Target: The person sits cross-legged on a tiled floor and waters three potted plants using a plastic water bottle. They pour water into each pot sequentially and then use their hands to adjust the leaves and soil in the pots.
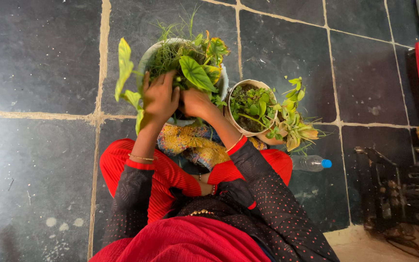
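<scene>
- Potted plant (190, 65) sits right under both hands
- left hand (160, 97) has fingers spread over the leaves
- right hand (196, 102) is buried in foliage, grip hard to tell

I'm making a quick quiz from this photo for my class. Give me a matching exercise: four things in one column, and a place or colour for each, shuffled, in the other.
Things:
1. left hand
2. small pot
3. plastic bottle
4. large white pot

Places or colours:
A. lying on the floor, blue cap
B. holds grass and broad green leaves, both hands in it
C. on the plants at the large pot's left side
D. right of the large pot, small-leaved plant

Pairs: 1-C, 2-D, 3-A, 4-B
</scene>
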